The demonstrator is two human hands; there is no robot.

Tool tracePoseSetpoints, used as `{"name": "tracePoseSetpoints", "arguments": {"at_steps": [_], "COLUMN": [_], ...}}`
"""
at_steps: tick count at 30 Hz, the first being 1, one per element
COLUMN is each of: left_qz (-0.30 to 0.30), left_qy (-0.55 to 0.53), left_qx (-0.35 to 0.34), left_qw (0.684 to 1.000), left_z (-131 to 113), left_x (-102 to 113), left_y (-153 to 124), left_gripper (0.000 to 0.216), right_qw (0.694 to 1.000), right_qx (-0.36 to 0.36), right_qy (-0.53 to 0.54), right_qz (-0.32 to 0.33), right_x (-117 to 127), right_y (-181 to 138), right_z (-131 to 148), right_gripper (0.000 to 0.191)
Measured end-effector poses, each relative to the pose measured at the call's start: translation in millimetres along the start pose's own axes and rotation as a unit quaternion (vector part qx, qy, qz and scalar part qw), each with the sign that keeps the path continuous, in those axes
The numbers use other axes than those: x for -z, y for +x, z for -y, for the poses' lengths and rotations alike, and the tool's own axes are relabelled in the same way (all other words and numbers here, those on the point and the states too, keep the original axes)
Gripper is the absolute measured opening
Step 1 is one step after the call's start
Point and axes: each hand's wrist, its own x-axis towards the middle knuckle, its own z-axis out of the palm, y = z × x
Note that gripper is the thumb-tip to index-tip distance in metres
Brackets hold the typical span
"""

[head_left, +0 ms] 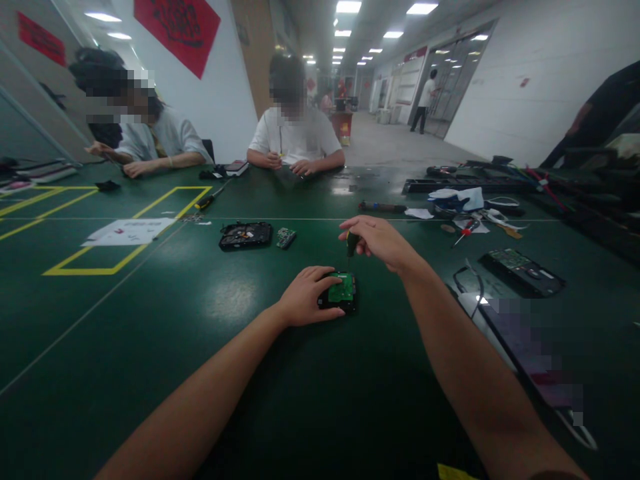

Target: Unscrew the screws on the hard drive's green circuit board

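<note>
A hard drive [341,291] with its green circuit board facing up lies on the dark green table in front of me. My left hand [311,297] grips it from the left, fingers over the far side and thumb along the near side. Above its far right corner, my right hand [373,241] is closed around the dark handle of a screwdriver [352,243]. The shaft points down at the board's edge; whether the tip touches a screw is too small to tell. Beyond lie an opened hard drive [245,235] and a small loose circuit board [286,237].
Another drive [523,271] and a tablet-like device [525,347] with a cable lie to the right. Farther back are a red screwdriver [466,233], cloths and cables. A paper sheet [129,231] and another screwdriver [209,198] lie left. Two people sit across the table.
</note>
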Motion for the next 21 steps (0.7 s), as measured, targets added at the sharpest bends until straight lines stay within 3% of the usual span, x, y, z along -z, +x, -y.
{"name": "tracePoseSetpoints", "arguments": {"at_steps": [5, 14, 21], "left_qz": [0.000, 0.000, 0.002], "left_qy": [0.001, 0.006, 0.002], "left_qx": [0.000, -0.001, 0.000], "left_qw": [1.000, 1.000, 1.000], "left_z": [0.7, 1.2, 0.0], "left_x": [-1.2, -1.1, 0.6], "left_y": [-0.4, -0.3, -0.5], "left_gripper": [0.075, 0.075, 0.075], "right_qw": [1.000, 0.999, 0.999], "right_qx": [0.007, 0.024, 0.042], "right_qy": [0.004, -0.023, -0.018], "right_qz": [-0.010, 0.003, -0.006], "right_x": [-0.3, 1.0, 0.0], "right_y": [-1.4, 0.7, -3.5], "right_z": [-0.3, 0.4, 2.2], "right_gripper": [0.002, 0.022, 0.010]}}
